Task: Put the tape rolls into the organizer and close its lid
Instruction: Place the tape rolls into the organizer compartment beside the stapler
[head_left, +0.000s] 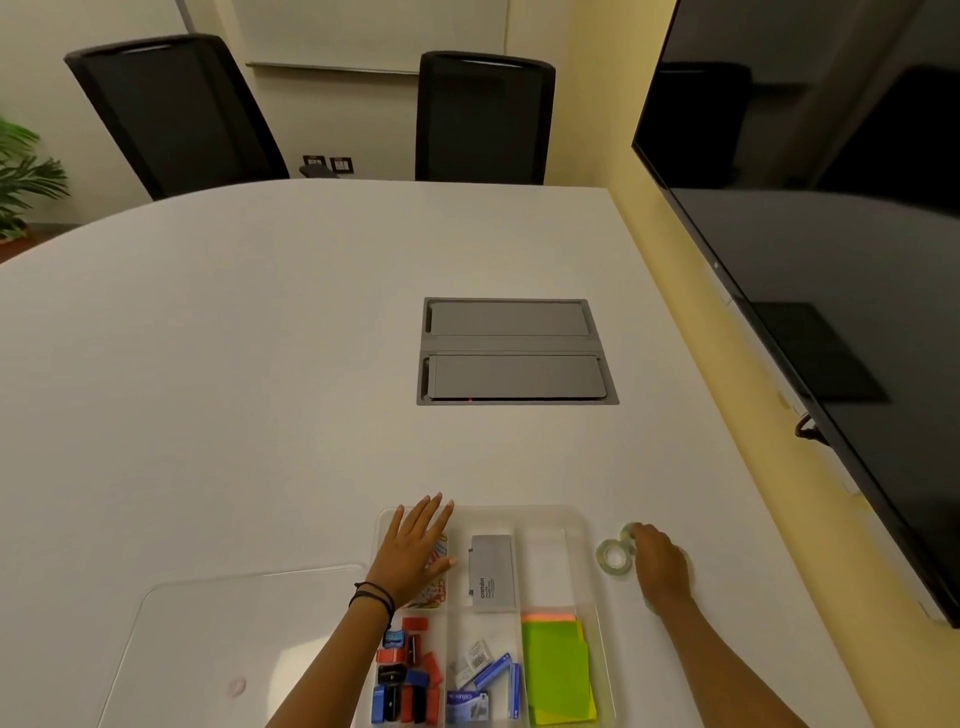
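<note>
Fingers of the right hand (662, 566) are curled down over the tape rolls (615, 556) on the table (260, 364); whether a roll is yet pinched cannot be told, since the fingertips are hidden behind the rolls. At least two clear rolls are seen, one lying flat with its hole up, another at the fingertips just beyond it; more may be covered by the palm.

Left hand (415, 551) is laid flat, fingers spread wide and holding nothing, over the far-left compartment of the organizer (582, 519), above coloured paper clips (436, 592).

Key relation: the rolls lie just beside the organizer's right wall, outside it. The empty compartment (543, 566) is at the far right of the tray, directly left of the rolls. The right hand is by far the nearer; a short lift leftward over the rim is judged to be all that is needed.

Room: open table is noted to the right and beyond the rolls; the table edge is near on that side. Other compartments are filled: a grey stapler (491, 571) beside the empty one, sticky notes (556, 670) nearer the body.

The clear lid (234, 639) is lying flat on the table to the left of the organizer, detached, nearer the left hand.
</note>
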